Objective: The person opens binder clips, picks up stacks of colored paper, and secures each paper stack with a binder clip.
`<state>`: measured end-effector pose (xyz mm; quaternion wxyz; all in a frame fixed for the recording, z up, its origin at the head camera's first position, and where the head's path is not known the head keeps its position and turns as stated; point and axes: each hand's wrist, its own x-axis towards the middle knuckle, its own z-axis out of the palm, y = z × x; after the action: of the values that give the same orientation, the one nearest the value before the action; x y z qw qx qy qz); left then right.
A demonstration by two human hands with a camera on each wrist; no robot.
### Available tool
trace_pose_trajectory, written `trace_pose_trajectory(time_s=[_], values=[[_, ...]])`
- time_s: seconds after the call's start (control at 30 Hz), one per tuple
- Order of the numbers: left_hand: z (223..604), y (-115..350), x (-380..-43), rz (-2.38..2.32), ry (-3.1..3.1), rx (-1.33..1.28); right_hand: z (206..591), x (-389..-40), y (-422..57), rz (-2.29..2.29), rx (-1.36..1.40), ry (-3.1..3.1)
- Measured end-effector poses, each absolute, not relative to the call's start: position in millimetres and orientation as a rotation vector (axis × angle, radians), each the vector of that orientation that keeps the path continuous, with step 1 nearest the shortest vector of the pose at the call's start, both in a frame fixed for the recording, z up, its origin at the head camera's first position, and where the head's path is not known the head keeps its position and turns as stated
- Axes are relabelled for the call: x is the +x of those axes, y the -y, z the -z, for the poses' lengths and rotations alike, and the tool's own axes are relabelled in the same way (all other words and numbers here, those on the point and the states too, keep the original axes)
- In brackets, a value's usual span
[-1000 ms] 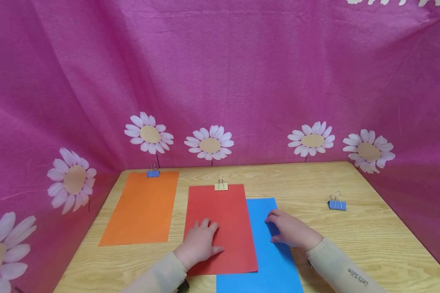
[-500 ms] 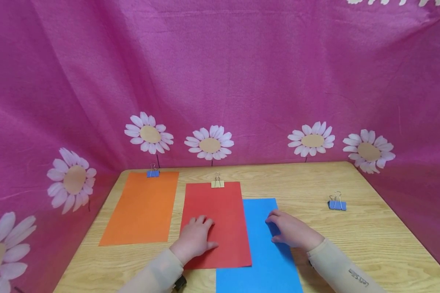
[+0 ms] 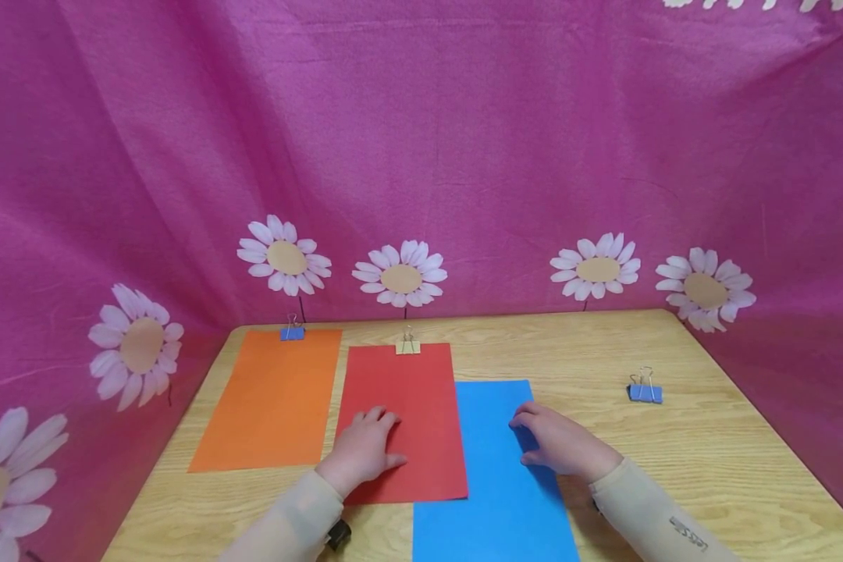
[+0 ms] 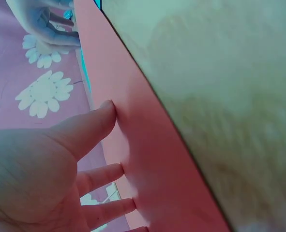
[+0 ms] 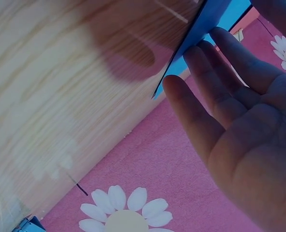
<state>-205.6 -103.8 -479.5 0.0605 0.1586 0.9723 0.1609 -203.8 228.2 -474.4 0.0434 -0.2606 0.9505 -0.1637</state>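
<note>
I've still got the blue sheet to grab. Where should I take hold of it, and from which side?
I'd pinch the blue sheet by its long right edge, coming from the right with the right hand, which is at that edge. The red sheet covers part of its left side, under the left hand. It looks nearly flat, so the edge probably needs lifting first.

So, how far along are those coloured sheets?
The orange sheet looks done: a blue clip sits on its top edge. In hand: the left hand touches the red sheet, also clipped; the right hand touches the blue sheet. Probably left: clipping the blue sheet, which shows none; a spare clip lies apart.
</note>
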Motion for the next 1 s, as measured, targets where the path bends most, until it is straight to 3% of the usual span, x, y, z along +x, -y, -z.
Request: trace_pose_trajectory(time_s=[1.0], values=[[484.2,125.3,-226.7,-0.593,-2.946,0.366,475.4,-206.2,-235.9,0.516,-0.830,-2.885]])
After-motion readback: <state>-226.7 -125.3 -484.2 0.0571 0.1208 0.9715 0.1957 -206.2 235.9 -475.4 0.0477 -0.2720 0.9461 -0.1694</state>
